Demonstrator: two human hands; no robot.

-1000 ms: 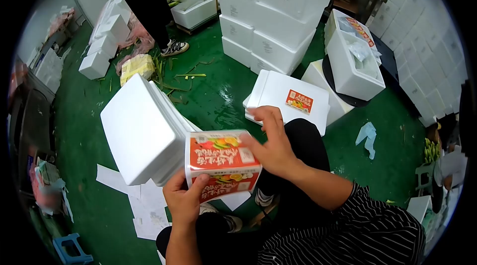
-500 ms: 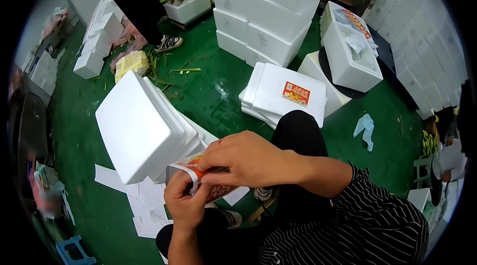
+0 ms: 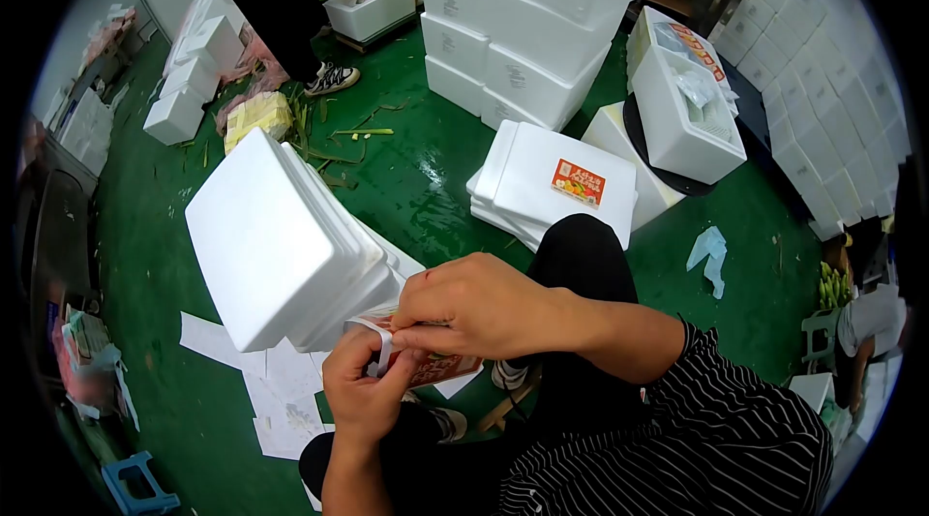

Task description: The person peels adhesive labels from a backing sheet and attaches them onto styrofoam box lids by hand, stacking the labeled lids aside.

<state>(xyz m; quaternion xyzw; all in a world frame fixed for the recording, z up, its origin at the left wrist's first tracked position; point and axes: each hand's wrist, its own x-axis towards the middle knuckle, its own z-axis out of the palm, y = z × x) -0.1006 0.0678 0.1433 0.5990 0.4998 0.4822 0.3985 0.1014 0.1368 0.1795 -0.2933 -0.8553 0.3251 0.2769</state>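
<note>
Above my knees, both hands grip red printed stickers [image 3: 447,370] with a white backing. My left hand [image 3: 360,388] is closed around the near left end, thumb and fingers pinching the edge where a white strip curls up. My right hand [image 3: 479,308] comes over the top from the right, its fingertips pinched on the same edge beside the left thumb. Its palm hides much of the printed side. A pile of white foam lids [image 3: 271,235] stands just beyond my hands. Another lid pile [image 3: 527,163] lies farther right, with a similar red sticker [image 3: 579,183] on its top lid.
Tall stacked white foam boxes [image 3: 542,28] stand ahead. An open foam box [image 3: 687,119] with plastic bags sits at right. White paper sheets [image 3: 281,400] lie on the green floor. Another person [image 3: 266,3] bends over a foam box [image 3: 373,11] at the back.
The curled white edge has shifted slightly right and my fingertips have drawn closer together on it. At the far right, another person has moved. The person at the back still works at the box.
</note>
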